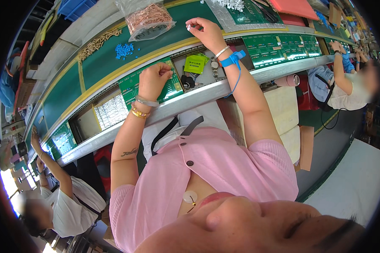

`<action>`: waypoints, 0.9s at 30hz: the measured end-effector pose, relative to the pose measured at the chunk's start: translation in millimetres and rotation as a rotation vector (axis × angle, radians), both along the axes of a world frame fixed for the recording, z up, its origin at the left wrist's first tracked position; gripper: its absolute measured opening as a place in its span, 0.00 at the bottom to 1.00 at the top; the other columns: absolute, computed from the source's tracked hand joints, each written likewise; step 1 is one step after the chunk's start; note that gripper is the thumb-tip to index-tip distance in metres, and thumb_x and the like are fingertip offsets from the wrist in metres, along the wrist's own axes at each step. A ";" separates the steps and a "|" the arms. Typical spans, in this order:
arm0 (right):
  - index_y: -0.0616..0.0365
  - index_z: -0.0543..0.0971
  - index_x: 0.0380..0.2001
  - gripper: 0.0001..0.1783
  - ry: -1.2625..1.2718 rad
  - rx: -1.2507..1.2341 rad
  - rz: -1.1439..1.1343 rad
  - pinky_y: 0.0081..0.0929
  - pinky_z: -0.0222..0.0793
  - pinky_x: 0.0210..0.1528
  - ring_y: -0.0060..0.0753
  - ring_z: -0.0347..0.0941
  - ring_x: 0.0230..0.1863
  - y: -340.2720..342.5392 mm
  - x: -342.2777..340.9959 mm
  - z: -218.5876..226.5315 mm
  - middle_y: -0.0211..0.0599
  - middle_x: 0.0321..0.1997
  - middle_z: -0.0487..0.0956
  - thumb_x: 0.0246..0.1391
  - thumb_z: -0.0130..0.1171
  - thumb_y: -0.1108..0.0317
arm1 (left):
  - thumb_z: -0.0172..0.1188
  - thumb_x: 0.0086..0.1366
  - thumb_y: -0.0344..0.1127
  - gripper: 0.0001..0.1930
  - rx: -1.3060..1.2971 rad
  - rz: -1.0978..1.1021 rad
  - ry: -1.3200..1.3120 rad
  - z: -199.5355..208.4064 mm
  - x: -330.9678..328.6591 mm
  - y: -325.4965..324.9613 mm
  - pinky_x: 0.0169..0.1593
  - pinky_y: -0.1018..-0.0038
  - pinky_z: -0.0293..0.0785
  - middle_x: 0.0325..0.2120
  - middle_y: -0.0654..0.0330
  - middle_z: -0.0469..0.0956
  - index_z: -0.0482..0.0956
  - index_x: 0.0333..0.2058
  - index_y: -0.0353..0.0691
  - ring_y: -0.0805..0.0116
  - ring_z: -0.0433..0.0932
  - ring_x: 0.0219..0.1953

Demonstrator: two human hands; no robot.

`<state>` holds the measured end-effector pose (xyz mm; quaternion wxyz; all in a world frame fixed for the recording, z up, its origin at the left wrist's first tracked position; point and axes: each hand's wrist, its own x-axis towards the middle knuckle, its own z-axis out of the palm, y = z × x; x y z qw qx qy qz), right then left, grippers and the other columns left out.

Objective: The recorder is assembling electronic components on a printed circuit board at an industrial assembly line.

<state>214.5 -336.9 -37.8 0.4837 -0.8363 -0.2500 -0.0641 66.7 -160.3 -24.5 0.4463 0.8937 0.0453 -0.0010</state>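
Note:
Over a green circuit board on the metal rail, my left hand is closed in a pinch; whatever sits between its fingertips is too small to name. Farther right and higher, my right hand pinches a small white part above the green work surface. A blue wrist strap with a cord circles my right wrist. Loose blue components and a pile of tan components lie beyond my left hand. White parts are heaped at the far edge.
A clear bag of copper-coloured pieces stands between the piles. Right of the board, an open gap holds a green packet and a wristwatch. More circuit boards line the rail. Co-workers sit on both sides; a pink cup is at right.

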 end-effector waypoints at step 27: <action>0.56 0.76 0.26 0.06 -0.229 -0.290 0.451 0.31 0.65 0.40 0.38 0.66 0.38 31.2 -80.4 2.5 0.32 0.28 0.71 0.40 0.60 0.71 | 0.59 0.56 0.35 0.07 0.192 0.233 -0.354 12.1 -35.5 117.2 0.32 0.75 0.69 0.29 0.59 0.75 0.79 0.30 0.37 0.64 0.71 0.34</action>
